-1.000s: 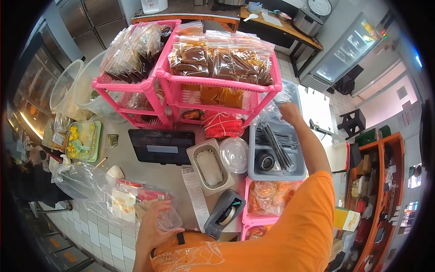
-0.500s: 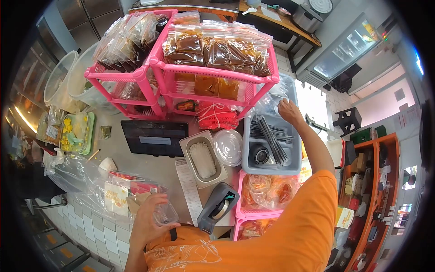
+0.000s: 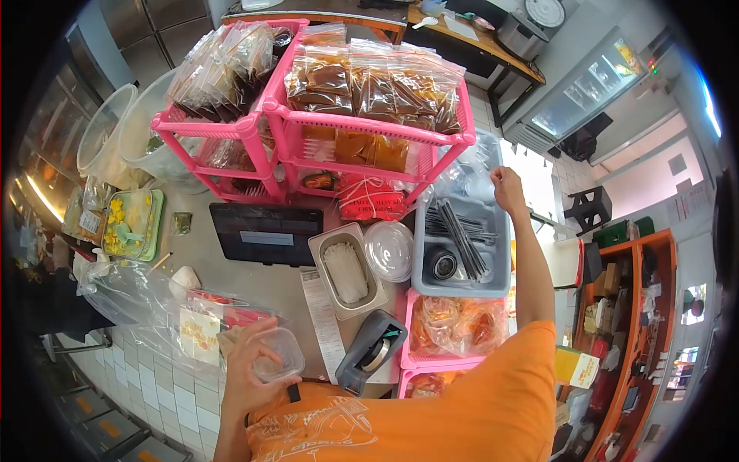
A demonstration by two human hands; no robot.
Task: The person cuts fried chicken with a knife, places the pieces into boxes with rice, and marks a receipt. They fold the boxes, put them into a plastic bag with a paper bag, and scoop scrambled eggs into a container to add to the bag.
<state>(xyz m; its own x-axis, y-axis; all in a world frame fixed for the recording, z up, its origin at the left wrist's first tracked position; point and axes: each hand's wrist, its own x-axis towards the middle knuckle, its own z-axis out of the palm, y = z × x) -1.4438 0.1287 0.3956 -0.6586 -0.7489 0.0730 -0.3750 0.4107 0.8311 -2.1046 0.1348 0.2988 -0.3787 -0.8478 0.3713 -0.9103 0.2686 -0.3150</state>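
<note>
My left hand (image 3: pixel 250 368) grips a small clear plastic container (image 3: pixel 282 356) at the front edge of the table. Its thumb and fingers clasp opposite sides of the rim. On the right, my right hand (image 3: pixel 506 189) is closed at the right edge of a grey-blue bin (image 3: pixel 462 288); what it holds, if anything, cannot be made out. Clear plastic pieces (image 3: pixel 471 173) lie in the bin's far part beside that hand. Nearer in the bin are black wrapped utensils (image 3: pixel 462 239) and a round black item (image 3: pixel 441 263).
Pink racks (image 3: pixel 369 127) of sauce pouches stand at the back. A tablet (image 3: pixel 267 233), a metal pan (image 3: pixel 346 271), a round clear lid (image 3: pixel 388 251) and a tape dispenser (image 3: pixel 371 350) occupy the table. Pink baskets (image 3: pixel 454 360) sit below the bin; a plastic bag (image 3: pixel 146 308) lies left.
My right hand has drawn back rightward from the clear plastic pieces to the bin's edge, fingers closed. My left hand keeps the container, now turned to show more of its open top.
</note>
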